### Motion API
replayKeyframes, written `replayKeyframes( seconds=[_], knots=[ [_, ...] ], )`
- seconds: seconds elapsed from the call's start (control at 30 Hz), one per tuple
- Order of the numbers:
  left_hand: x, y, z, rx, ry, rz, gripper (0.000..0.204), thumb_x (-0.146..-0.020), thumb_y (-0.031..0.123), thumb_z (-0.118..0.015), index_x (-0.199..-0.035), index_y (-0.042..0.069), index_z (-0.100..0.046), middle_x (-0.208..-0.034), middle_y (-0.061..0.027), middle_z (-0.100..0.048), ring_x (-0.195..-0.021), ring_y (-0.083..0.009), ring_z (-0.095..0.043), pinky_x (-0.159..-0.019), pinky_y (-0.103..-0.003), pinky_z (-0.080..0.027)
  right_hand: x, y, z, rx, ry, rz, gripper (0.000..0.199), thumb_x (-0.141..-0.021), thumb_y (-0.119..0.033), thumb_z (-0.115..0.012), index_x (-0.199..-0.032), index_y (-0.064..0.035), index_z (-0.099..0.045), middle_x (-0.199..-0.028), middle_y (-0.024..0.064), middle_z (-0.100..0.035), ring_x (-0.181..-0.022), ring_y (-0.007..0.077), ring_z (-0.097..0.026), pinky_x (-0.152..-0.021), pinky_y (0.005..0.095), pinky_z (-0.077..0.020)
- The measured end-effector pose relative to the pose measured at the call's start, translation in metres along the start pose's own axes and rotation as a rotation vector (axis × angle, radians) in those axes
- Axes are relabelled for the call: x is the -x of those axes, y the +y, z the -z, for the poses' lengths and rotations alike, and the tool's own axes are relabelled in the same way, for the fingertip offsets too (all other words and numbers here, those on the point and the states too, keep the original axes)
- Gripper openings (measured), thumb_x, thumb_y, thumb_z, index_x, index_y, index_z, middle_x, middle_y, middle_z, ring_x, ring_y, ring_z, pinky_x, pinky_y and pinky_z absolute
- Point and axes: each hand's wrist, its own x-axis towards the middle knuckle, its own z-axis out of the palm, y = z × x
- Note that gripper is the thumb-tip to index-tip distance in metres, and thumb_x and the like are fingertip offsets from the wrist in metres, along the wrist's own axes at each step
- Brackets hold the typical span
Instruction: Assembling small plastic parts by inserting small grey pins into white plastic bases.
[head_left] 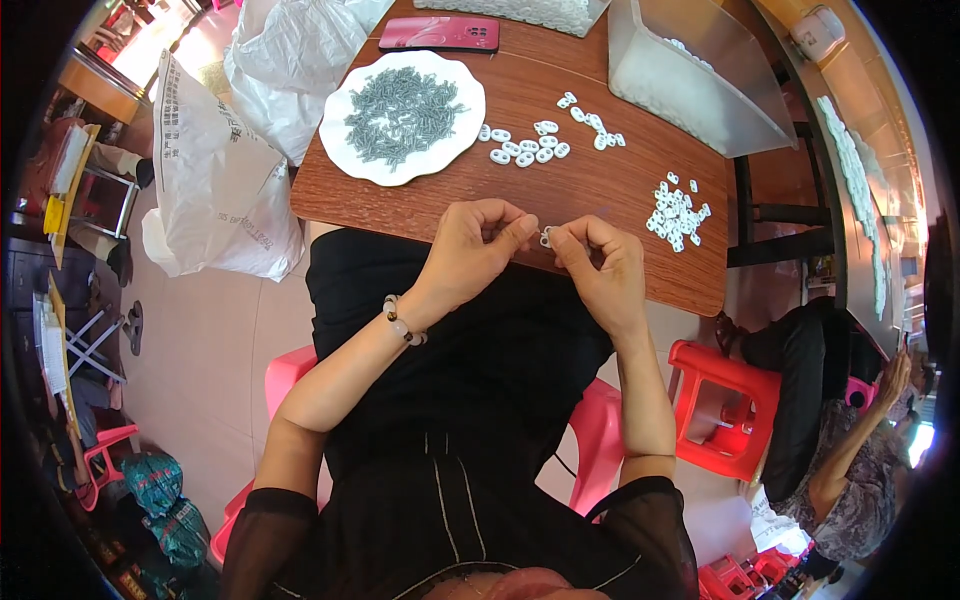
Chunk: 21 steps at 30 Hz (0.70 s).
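At the table's near edge, my right hand (605,268) pinches a small white oval piece with two holes (546,237) between thumb and forefinger. My left hand (480,248) is just beside it, thumb and forefinger pressed together; whatever they hold is too small to make out. Beyond my left hand, a white wavy-rimmed plate (340,142) bears a heap of small grey rod-like parts (402,112). Loose white two-holed pieces (527,150) lie to the right of the plate. A denser pile of similar white pieces (678,216) sits near the table's right edge.
A clear plastic bin (690,95) with white contents stands at the far right of the brown table (440,210). A pink phone (440,34) lies behind the plate. White sacks (225,180) stand at left. Right of me are a red stool (725,410) and a seated person (850,470).
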Motion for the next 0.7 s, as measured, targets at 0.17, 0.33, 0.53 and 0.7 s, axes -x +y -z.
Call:
replayKeyframes(
  seconds=[0.17,0.33,0.53,0.7],
  knots=[
    [0.0,-0.001,-0.001,-0.039,0.011,-0.007,0.018,-0.09,0.014,-0.065,-0.085,-0.003,-0.068,-0.068,-0.0018,-0.065,-0.063,-0.0039,-0.054,-0.056,-0.022,-0.043,0.0,0.001,-0.001,0.017,-0.001,-0.004,0.018,-0.091,-0.014,-0.065,-0.081,0.0011,-0.066,-0.064,-0.0008,-0.061,-0.059,0.003,-0.052,-0.056,0.0195,-0.0408],
    [0.0,-0.005,-0.001,-0.044,0.022,-0.037,0.017,-0.089,0.013,-0.066,-0.084,-0.003,-0.069,-0.066,-0.0011,-0.064,-0.059,-0.0038,-0.051,-0.053,-0.023,-0.041,0.0,-0.005,-0.003,0.075,0.021,0.013,0.018,-0.09,-0.013,-0.065,-0.08,0.0014,-0.066,-0.063,-0.0007,-0.061,-0.058,0.0029,-0.052,-0.055,0.0198,-0.0402],
    [0.001,-0.004,-0.003,-0.105,0.035,-0.054,0.014,-0.087,0.01,-0.067,-0.083,-0.003,-0.069,-0.064,-0.0026,-0.063,-0.057,-0.0043,-0.05,-0.052,-0.023,-0.04,0.002,-0.007,-0.007,0.04,0.038,0.011,0.017,-0.089,-0.012,-0.066,-0.079,0.0015,-0.066,-0.062,-0.0011,-0.06,-0.057,0.0026,-0.051,-0.053,0.02,-0.0387],
    [0.003,-0.003,-0.005,-0.111,0.051,-0.051,0.014,-0.087,0.01,-0.067,-0.083,-0.003,-0.069,-0.063,-0.0032,-0.063,-0.057,-0.0044,-0.049,-0.052,-0.024,-0.04,0.003,-0.003,-0.01,0.008,0.063,0.024,0.016,-0.09,-0.012,-0.066,-0.08,0.0013,-0.066,-0.062,-0.0016,-0.059,-0.057,0.0025,-0.05,-0.054,0.0196,-0.0383]
  ],
)
